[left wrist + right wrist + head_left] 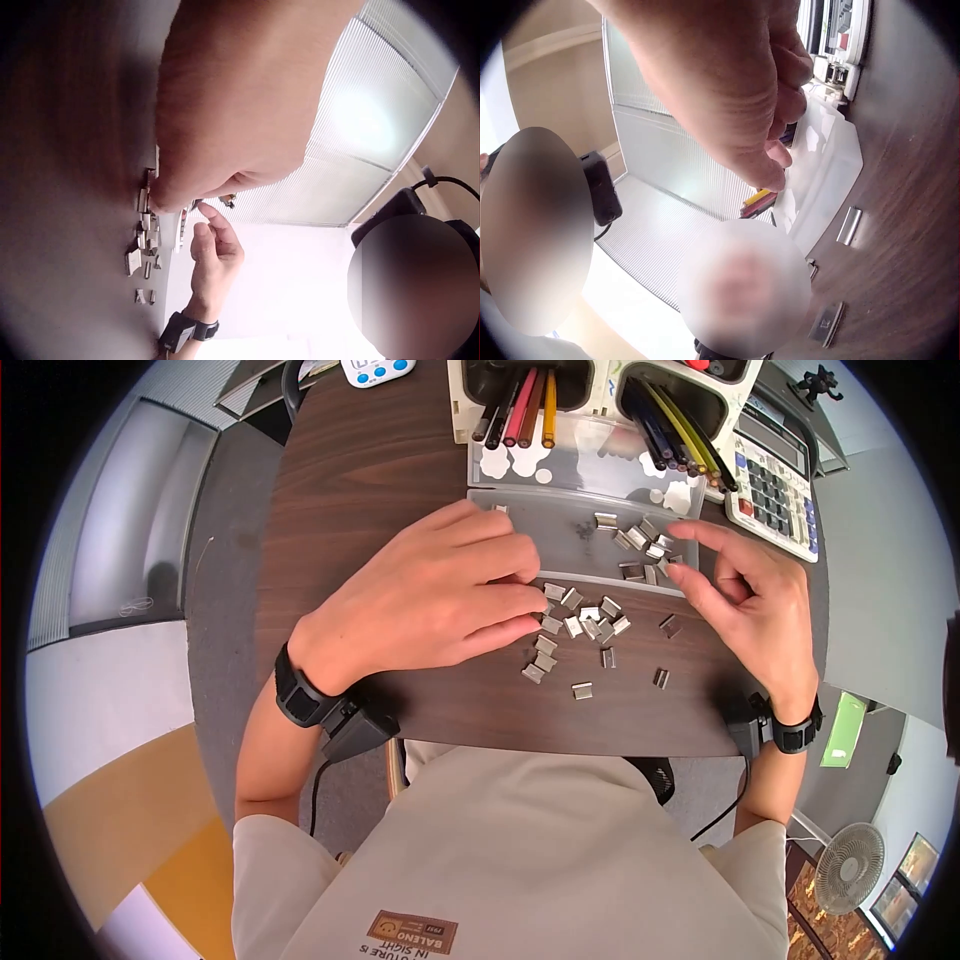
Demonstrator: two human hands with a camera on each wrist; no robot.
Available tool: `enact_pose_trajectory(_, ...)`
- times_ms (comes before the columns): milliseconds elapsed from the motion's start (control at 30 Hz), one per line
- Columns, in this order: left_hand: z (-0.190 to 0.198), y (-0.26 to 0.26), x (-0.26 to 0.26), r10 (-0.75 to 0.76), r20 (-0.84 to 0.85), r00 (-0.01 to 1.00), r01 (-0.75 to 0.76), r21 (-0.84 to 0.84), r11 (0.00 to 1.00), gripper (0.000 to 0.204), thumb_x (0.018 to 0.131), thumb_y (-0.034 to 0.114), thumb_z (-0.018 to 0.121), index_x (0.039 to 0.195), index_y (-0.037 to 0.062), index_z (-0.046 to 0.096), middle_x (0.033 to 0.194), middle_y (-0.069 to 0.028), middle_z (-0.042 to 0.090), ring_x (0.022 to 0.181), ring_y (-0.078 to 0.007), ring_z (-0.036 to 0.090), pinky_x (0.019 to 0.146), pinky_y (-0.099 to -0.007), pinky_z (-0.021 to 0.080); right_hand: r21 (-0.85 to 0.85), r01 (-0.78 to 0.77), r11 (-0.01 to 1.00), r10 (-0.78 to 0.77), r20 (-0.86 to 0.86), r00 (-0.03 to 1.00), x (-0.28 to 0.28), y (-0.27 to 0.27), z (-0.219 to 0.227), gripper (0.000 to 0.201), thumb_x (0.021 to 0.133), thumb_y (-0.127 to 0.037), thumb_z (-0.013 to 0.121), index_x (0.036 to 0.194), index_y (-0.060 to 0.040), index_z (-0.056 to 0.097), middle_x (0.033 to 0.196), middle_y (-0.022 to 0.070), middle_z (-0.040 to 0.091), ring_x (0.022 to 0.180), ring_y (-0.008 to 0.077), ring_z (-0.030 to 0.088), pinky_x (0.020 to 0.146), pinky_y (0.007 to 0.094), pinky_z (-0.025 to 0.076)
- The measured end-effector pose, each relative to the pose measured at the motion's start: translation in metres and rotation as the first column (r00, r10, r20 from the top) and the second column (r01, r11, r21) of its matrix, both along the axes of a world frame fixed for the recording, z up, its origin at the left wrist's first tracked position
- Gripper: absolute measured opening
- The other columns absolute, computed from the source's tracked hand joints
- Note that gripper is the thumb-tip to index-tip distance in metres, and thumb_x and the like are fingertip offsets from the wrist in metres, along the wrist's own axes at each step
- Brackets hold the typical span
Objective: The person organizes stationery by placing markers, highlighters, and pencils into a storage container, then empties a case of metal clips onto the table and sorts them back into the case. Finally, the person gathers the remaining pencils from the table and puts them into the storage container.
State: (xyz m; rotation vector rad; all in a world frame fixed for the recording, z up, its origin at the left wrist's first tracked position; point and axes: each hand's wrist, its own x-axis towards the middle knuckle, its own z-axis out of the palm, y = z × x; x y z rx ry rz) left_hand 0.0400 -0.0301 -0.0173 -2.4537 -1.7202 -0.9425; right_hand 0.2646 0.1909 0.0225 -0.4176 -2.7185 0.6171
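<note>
Over the left side of a pile of small metal clips on the table, my left hand has bent fingers with their tips right at the clips. Its thumb is hidden, and I cannot tell whether it pinches a clip. In the left wrist view, the left fingertips also meet several clips. My right hand is at the right end of a shallow clear plastic box. Its thumb and index finger are spread apart beside more metal clips lying in the box; the other fingers are curled in.
Behind the box, a white organizer holds colored pencils. A calculator stands at the back right, and a white timer at the back left. Stray clips lie toward the table's front edge.
</note>
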Motion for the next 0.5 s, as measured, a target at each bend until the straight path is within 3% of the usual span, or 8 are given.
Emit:
enact_pose_trajectory(367,-0.0005,0.0011,0.0017,0.001,-0.017,1.0,-0.001,-0.022,1.0,0.02,0.079,0.012,0.086,0.096,0.0109,0.076,0.09,0.0004,0.059,0.082,-0.0215,0.054,0.073,-0.0359,0.046,-0.03,-0.08,0.996,0.08,-0.02,0.997,-0.0015,-0.0043,0.0006,0.029,0.086,-0.013,0.086,0.114,-0.0126,0.081,0.061,0.0001,0.04,0.053,0.0116,0.035,0.051,0.0315,0.033)
enact_pose_trajectory(500,-0.0033,0.0012,0.0027,0.012,-0.066,0.998,-0.008,0.069,0.998,0.021,0.078,0.011,0.087,0.095,0.0122,0.075,0.091,0.0009,0.061,0.081,-0.0215,0.055,0.07,-0.0361,0.045,-0.024,-0.129,0.991,0.129,0.004,0.992,-0.0017,-0.0038,0.0018,0.027,0.086,-0.012,0.086,0.113,-0.0121,0.082,0.062,0.0005,0.044,0.052,0.0124,0.037,0.051,0.0321,0.033)
